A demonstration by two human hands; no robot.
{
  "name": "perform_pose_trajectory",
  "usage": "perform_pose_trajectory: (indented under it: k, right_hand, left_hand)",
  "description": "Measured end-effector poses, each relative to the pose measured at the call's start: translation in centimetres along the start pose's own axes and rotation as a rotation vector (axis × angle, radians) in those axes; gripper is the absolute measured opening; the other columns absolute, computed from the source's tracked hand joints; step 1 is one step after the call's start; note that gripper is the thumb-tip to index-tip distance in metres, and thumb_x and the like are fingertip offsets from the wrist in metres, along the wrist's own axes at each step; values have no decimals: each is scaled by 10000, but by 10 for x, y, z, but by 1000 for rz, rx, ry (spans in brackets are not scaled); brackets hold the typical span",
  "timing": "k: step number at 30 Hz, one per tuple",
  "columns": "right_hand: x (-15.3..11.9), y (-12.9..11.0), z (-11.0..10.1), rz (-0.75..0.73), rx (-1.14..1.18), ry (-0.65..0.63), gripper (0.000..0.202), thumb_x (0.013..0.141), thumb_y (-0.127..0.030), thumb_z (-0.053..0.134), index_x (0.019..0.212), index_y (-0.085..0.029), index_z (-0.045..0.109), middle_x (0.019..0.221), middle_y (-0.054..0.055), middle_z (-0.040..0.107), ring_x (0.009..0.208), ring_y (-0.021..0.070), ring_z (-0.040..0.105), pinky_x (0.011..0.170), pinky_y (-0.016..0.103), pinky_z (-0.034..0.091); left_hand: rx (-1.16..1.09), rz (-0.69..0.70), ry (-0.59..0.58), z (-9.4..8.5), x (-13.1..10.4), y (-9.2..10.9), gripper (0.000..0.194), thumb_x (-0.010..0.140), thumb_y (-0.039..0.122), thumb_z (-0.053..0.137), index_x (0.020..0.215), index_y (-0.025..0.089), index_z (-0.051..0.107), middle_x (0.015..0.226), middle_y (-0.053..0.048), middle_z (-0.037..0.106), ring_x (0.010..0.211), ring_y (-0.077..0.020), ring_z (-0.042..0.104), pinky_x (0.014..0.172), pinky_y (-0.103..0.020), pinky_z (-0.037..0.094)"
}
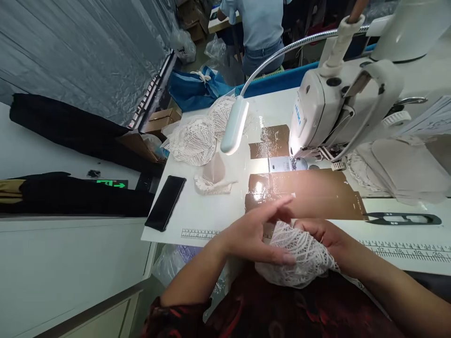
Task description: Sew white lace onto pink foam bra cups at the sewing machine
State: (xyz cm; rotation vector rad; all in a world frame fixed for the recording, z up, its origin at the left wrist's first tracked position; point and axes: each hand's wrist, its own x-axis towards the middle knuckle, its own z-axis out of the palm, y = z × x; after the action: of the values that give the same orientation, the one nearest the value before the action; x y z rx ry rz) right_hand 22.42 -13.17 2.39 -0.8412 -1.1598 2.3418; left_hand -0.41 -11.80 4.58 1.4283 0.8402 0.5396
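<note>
Openwork white lace (298,253), cupped and softly gathered, is held between the left hand (259,232) and the right hand (326,237) at the table's near edge. Beyond lie glossy brown tape (299,188) and the smooth sewing machine (317,103). Rounded lace pieces (193,141) and a flat black phone (165,203) rest toward the table's (190,211) left edge.

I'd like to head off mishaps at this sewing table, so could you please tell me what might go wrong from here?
The white lace piece, held in the right hand with the left hand's thumb on it, is at the table's near edge and could slip into the lap. The snips lie near the right forearm with their points bare, so they might prick or snag. The black phone, close to the left edge, could perhaps be knocked off.
</note>
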Motion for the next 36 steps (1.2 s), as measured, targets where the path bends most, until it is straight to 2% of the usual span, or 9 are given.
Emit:
perform_pose_trajectory:
  k: [5,11,15,19,22,25,32,34,36]
  right_hand:
    - [0,-1,-9,-258,-304,487,315,803,-375,729,730,-225,462,676,-50,476,574,100,396,503,206,355]
    - [-1,-11,-19,-213,-446,351,447,971,-574,406,858,-211,640,794,29,622,691,168,544,611,271,433]
    - [-2,-13,-17,-219,-490,353,366,908,-519,581,729,-204,637,783,24,640,718,174,569,652,274,433]
    - [2,-9,-15,-326,-338,548,301,857,-449,676,671,-213,643,697,4,618,630,147,535,567,258,422]
    - [11,-12,-11,-414,-347,574,193,838,-408,703,754,-239,745,733,22,681,694,179,600,632,286,490]
    - [22,-14,-4,-448,-462,534,121,788,-365,757,758,-251,784,768,35,728,805,218,650,762,327,518]
    - [28,-5,6,-344,59,672,297,658,-516,826,632,-246,703,678,39,695,634,198,622,621,341,554]
    - [25,-7,3,-354,51,720,315,663,-533,818,647,-246,688,681,41,685,634,204,618,614,348,557]
    - [22,-11,0,-362,8,724,335,703,-559,780,671,-239,685,682,40,675,628,197,609,600,339,545]
  left_hand:
    - [-278,-177,-109,3,4,-12,301,821,373,697,981,119,678,821,-45,601,725,-149,556,664,-244,457]
    - [-347,-191,46,7,5,-12,346,788,390,746,976,114,654,777,-19,570,675,-118,503,632,-219,404]
    - [-438,-172,254,11,7,-13,301,765,379,790,818,129,631,705,15,557,635,-96,496,625,-205,407]
    - [-973,-134,445,23,3,-21,516,777,608,707,1028,161,646,963,-64,676,849,-183,634,756,-275,508]
    - [-1158,-111,303,35,3,-21,767,724,643,732,1307,172,567,1333,-152,588,1159,-292,596,919,-374,514]
    - [-1101,-132,321,46,13,-14,682,700,344,804,1314,145,585,1250,-159,650,1129,-302,623,931,-384,510]
    - [-1028,-211,431,57,14,-23,468,540,33,772,988,164,739,868,-52,735,793,-187,670,758,-290,514]
    - [-909,-150,325,49,-4,-32,146,604,103,804,717,138,718,637,-20,665,605,-123,607,657,-249,487]
    - [-769,-100,60,34,-25,-33,316,682,202,799,471,130,575,465,-11,545,488,-108,545,565,-239,457]
